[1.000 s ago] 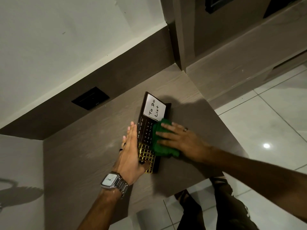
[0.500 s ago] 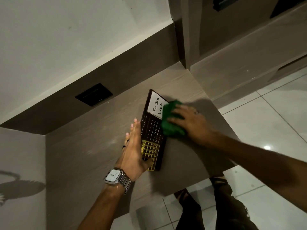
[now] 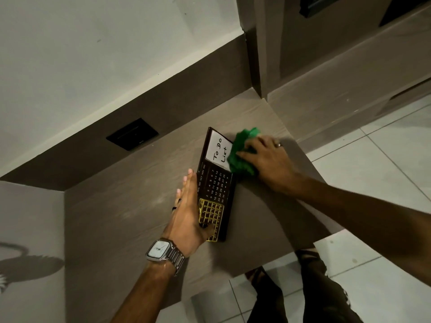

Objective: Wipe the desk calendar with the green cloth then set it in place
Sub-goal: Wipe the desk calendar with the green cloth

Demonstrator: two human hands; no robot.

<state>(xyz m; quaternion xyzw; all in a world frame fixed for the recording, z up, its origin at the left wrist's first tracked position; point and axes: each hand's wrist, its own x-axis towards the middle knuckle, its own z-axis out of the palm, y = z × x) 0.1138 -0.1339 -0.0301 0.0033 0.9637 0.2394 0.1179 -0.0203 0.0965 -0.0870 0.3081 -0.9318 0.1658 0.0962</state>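
A: Where is the dark brown rectangular desk calendar (image 3: 215,183)?

B: Lying flat on the grey-brown wood-grain worktop (image 3: 121,217), near its front right corner, long side running away from the person. A white card reading "To Do List" sits at the far end, date numbers in the middle, a gold grid at the near end.

A: And the left hand (image 3: 187,215)?

B: Set on edge against the calendar's left side, fingers (image 3: 186,183) straight and pressed together, thumb lying on the gold grid. A silver square-faced wristwatch (image 3: 163,250) is on that wrist.

A: The right hand (image 3: 268,159)?

B: It lies on the crumpled green cloth (image 3: 242,151), fingers loosely spread over it, pressing it at the calendar's far right edge beside the white card. A ring shows on one finger.
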